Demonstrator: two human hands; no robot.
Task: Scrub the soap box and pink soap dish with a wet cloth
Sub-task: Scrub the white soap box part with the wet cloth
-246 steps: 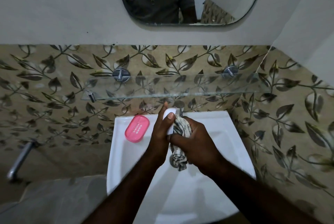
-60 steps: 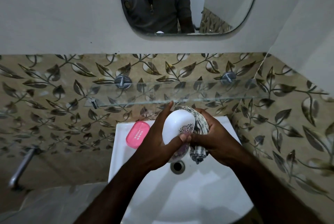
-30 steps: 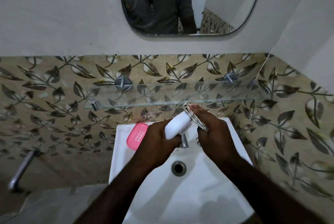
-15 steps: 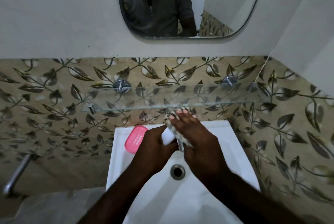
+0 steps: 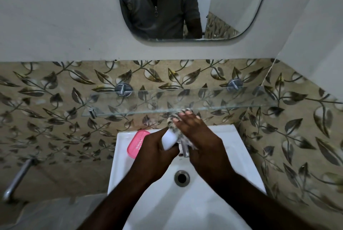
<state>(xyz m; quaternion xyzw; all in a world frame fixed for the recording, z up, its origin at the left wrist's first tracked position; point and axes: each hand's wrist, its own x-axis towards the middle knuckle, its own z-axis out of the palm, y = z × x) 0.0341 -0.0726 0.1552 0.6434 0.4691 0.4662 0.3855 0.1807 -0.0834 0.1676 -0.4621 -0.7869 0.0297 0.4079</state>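
Note:
My left hand [image 5: 155, 152] grips the white soap box [image 5: 168, 141] over the back of the white sink [image 5: 239, 157]. My right hand [image 5: 201, 141] presses a patterned wet cloth [image 5: 173, 127] flat against the top side of the box, fingers stretched toward the wall. Only part of the cloth shows between hand and box. The pink soap dish [image 5: 137, 143] lies on the sink's back left corner, just left of my left hand and untouched.
A metal tap [image 5: 184, 149] pokes out below my hands, and the drain [image 5: 181, 177] lies in the basin. A glass shelf [image 5: 176, 102] runs along the tiled wall just above my fingertips. A mirror [image 5: 185, 5] hangs higher. A metal pipe [image 5: 16, 178] sticks out at left.
My right hand has slid the cloth forward over the soap box, from wrapping its end to lying flat across it. The left hand has turned the box edge-on and lowered it slightly.

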